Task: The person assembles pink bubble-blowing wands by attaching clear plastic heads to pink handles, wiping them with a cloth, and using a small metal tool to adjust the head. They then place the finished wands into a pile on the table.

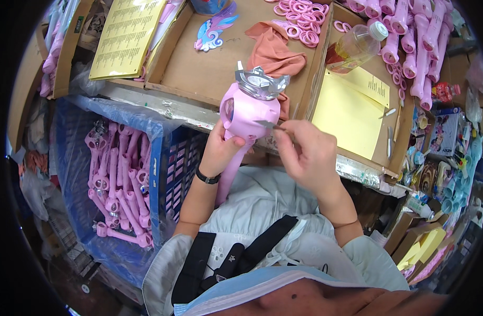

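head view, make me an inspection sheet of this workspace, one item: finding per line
Surface: brown cardboard tray on the bench, partly covered.
Things: pink toy topped with a silver crown; small grey blade at its side, contact unclear.
Clutter: pink rings, salmon cloth, blue-and-purple cutout, capped plastic bottle, yellow sheets.
Left hand: closed around the toy below its head.
Right hand: pinches the blade.
Cables: nothing seen.
Surroundings: blue crate of pink pieces at left; more pink handles heaped at upper right.
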`<state>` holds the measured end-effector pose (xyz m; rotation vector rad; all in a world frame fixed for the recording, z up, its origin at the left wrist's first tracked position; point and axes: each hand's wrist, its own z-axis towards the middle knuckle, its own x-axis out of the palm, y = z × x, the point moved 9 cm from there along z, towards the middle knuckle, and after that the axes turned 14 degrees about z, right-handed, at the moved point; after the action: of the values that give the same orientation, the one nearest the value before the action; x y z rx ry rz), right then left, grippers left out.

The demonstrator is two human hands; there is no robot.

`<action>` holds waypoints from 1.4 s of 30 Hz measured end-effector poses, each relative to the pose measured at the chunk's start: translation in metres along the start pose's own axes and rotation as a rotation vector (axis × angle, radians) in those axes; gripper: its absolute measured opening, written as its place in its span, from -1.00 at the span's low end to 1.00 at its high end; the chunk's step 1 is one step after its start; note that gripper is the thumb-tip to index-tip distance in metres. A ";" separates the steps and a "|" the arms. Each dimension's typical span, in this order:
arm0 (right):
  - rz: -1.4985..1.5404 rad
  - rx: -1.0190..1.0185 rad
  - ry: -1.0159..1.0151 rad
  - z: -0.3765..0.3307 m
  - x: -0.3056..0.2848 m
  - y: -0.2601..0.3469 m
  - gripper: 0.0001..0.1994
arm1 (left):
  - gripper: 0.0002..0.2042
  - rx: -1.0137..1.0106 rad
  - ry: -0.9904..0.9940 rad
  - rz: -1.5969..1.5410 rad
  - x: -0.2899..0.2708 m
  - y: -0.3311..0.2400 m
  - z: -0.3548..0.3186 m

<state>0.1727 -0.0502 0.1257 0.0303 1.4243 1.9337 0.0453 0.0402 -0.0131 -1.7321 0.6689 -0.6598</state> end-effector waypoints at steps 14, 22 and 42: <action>-0.006 -0.035 -0.059 0.000 0.001 -0.002 -0.95 | -0.21 -0.034 0.112 -0.070 0.000 0.012 0.002; -0.006 0.049 -0.120 -0.001 -0.003 -0.012 -0.95 | -0.19 -0.050 0.102 -0.083 0.000 0.012 0.003; 0.049 0.083 -0.133 -0.007 0.004 -0.015 -0.94 | -0.20 -0.034 0.123 -0.103 0.000 0.012 0.004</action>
<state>0.1749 -0.0519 0.1093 0.2303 1.4257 1.8747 0.0470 0.0404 -0.0255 -1.7775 0.6817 -0.8361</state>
